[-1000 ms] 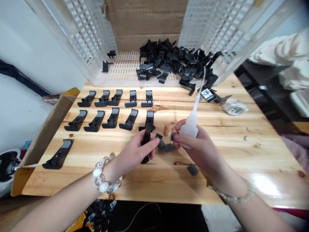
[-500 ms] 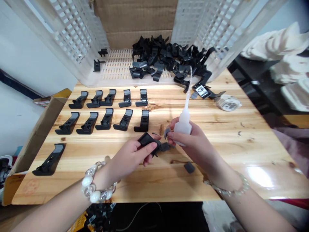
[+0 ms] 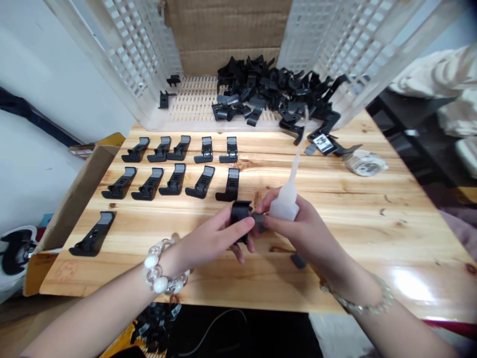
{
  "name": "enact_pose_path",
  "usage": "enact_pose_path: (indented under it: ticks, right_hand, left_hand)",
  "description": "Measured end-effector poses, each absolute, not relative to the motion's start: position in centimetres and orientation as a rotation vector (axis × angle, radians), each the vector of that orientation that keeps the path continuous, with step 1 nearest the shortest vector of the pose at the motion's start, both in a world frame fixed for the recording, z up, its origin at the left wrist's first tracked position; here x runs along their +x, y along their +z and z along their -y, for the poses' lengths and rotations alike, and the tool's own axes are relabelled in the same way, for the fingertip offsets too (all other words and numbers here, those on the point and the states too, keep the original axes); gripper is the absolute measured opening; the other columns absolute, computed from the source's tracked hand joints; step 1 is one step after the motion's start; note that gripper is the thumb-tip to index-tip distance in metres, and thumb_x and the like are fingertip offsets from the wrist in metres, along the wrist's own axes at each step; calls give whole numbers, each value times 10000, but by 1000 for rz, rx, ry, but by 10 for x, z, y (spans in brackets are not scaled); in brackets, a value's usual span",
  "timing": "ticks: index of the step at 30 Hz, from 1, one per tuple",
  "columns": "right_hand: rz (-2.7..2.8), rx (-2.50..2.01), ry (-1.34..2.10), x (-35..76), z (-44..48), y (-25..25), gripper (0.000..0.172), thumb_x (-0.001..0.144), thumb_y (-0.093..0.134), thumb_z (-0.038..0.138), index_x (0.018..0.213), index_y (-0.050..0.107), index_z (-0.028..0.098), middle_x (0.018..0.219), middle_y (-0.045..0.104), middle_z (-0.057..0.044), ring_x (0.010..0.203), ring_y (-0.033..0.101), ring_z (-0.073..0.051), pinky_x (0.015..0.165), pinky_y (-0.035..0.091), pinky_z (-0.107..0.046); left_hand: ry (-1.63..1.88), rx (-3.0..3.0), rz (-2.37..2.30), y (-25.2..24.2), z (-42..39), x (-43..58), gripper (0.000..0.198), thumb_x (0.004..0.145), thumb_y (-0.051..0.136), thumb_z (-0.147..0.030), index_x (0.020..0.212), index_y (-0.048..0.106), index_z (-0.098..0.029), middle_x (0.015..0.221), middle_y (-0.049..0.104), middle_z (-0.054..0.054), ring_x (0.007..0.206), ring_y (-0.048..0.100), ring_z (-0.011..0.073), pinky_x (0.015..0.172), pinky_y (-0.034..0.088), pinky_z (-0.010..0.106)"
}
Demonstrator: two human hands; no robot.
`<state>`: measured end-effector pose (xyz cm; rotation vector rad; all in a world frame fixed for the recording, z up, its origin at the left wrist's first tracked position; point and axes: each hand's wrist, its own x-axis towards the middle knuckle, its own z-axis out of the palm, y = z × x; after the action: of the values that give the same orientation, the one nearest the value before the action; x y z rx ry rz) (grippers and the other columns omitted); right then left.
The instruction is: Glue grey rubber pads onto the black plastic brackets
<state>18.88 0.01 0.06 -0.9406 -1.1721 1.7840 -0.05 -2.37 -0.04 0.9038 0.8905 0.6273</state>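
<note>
My left hand [image 3: 214,238] is closed around a black plastic clip [image 3: 240,215], held just above the wooden table [image 3: 346,199]. My right hand [image 3: 301,226] grips a small white squeeze bottle [image 3: 285,204] with a long thin nozzle pointing up and away. The fingertips of that same hand pinch a small grey pad [image 3: 258,217] against the clip's end. Both hands meet at the middle of the table. A loose grey pad [image 3: 298,260] lies on the wood below my right hand.
Several black clips with grey pads [image 3: 175,166] lie in rows at the left, one more [image 3: 91,237] alone near the front left. A white crate [image 3: 194,107] at the back holds a heap of black clips [image 3: 276,92]. A tape roll [image 3: 365,163] lies right; a cardboard box [image 3: 70,199] stands left.
My left hand has turned the black clip and brought it up to my right fingertips. The grey pad in my right hand now touches the clip's end.
</note>
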Motion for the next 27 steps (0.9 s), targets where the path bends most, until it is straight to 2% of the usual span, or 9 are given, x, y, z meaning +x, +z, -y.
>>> enact_pose_path:
  ticks: [3, 7, 12, 21, 25, 27]
  right_hand:
    - [1220, -960, 1716, 191, -2, -1, 163, 750, 703, 118, 841, 611, 217, 883, 646, 12, 739, 635, -147, 705, 514, -324]
    - [1230, -964, 1719, 192, -3, 0, 172, 746, 697, 119, 854, 611, 222, 892, 652, 7, 775, 631, -153, 753, 510, -335]
    - [1234, -954, 1734, 192, -4, 0, 165, 746, 703, 128, 852, 621, 225, 884, 674, -2, 805, 633, -156, 729, 510, -311]
    - [1270, -953, 1729, 191, -4, 2, 139, 756, 694, 121, 818, 616, 218, 875, 660, 0, 860, 600, -157, 780, 482, -312]
    - [1288, -962, 1716, 189, -1, 3, 151, 758, 695, 118, 827, 617, 228, 896, 658, 0, 870, 608, -160, 785, 496, -315]
    - [1293, -968, 1698, 189, 0, 3, 165, 759, 702, 119, 839, 613, 233, 923, 663, -2, 874, 616, -160, 784, 504, -312]
  left_hand:
    - [650, 989, -922, -2, 21, -1, 261, 880, 631, -392, 979, 544, -167, 839, 601, 15, 707, 611, 124, 535, 534, 213]
    - [690, 984, -970, 0, 20, -1, 205, 876, 635, -340, 960, 547, -175, 782, 621, 0, 673, 586, 107, 560, 512, 205]
    - [747, 973, -1042, 4, 22, 1, 171, 849, 664, -288, 906, 546, -178, 772, 618, -9, 681, 563, 100, 566, 475, 190]
    - [789, 1017, -1155, 1, 27, 0, 271, 838, 694, -351, 1014, 532, -223, 753, 600, -34, 605, 498, 86, 530, 393, 190]
    - [853, 1095, -1165, 2, 27, 1, 274, 832, 694, -324, 1036, 542, -221, 782, 609, -21, 702, 565, 126, 650, 456, 242]
    - [867, 1196, -1227, 5, 26, 1, 206, 824, 691, -310, 956, 583, -195, 877, 620, 19, 822, 593, 162, 766, 480, 288]
